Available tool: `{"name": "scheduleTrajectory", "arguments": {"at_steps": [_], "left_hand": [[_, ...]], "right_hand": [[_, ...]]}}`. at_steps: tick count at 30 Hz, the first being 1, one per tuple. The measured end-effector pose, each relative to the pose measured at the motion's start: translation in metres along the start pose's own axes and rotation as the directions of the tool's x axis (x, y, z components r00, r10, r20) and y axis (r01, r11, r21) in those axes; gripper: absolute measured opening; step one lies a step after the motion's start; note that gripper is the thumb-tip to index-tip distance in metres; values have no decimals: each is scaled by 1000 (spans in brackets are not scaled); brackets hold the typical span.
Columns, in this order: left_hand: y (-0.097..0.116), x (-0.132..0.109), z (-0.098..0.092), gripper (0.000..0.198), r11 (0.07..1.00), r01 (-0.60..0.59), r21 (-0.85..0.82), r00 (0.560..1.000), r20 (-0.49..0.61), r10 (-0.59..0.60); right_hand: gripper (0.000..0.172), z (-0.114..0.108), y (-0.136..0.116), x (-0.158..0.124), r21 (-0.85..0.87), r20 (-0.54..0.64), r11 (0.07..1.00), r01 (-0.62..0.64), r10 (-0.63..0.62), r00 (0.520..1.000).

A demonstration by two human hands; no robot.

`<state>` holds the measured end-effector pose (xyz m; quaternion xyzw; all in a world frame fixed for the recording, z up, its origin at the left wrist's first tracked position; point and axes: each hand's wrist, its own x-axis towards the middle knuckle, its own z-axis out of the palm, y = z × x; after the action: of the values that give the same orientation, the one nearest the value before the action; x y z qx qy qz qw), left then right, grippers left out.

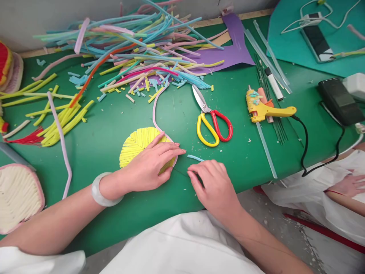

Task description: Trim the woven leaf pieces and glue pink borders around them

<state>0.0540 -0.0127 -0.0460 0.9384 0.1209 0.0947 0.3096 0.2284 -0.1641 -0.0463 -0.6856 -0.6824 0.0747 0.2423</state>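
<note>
My left hand (151, 164) lies flat, fingers stretched, on a yellow fan-shaped piece (137, 146) made of strips, pressing it to the green table (114, 129). A pale pink strip (156, 110) runs along the piece's right edge and up toward the strip pile. My right hand (212, 182) is curled just right of it, its fingertips pinched on a thin dark wire (181, 172) that reaches the piece. A short light blue strip (195, 157) lies beside those fingers.
Red-and-yellow scissors (212, 123) and a yellow glue gun (264, 108) lie to the right, with clear glue sticks (266, 150). A heap of coloured strips (137, 49) fills the back. A white-and-pink finished piece (17, 196) sits left. Another person's hand (349, 184) is at right.
</note>
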Motion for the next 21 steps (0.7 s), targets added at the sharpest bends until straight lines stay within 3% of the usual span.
{"name": "scheduleTrajectory", "arguments": {"at_steps": [3,9,21], "left_hand": [[0,0,0,53,1000,1,2,1000,-4,-1],[2,1,-1,59,1000,-4,-1,1000,-8,4],[1,1,0,52,1000,-18,-11,999,-28,18]], "right_hand": [[14,4,-3,-5,54,77,998,25,-29,997],[22,11,-4,-2,39,-9,996,84,-84,996],[22,19,-8,14,-3,-27,993,119,-119,992]]}}
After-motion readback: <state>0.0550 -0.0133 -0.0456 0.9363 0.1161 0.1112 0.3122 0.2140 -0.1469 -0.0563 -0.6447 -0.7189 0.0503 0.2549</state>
